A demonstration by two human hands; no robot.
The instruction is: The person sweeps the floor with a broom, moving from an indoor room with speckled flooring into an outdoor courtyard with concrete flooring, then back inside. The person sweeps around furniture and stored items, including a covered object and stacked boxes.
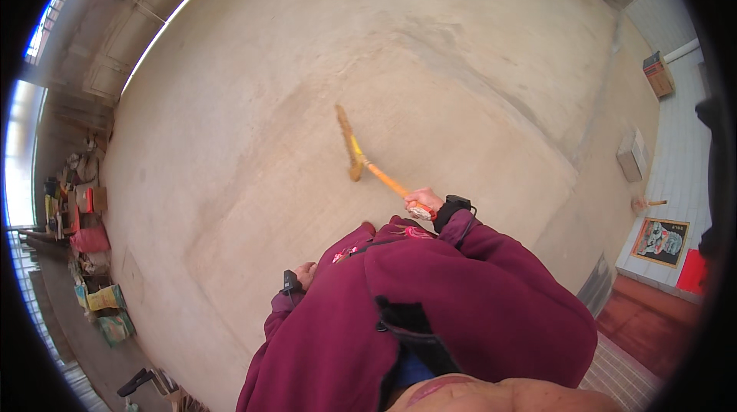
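One broom [370, 166]: handle [391, 183] slants forward-left, head [353, 149] foremost.

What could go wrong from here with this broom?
Broom: only the right hand grips it, near the handle's end; the left hand hangs clear of it, so it might twist if the head catches.

Pink bag: it sits among clutter at the left edge of the floor, so a wide stroke there could snag.
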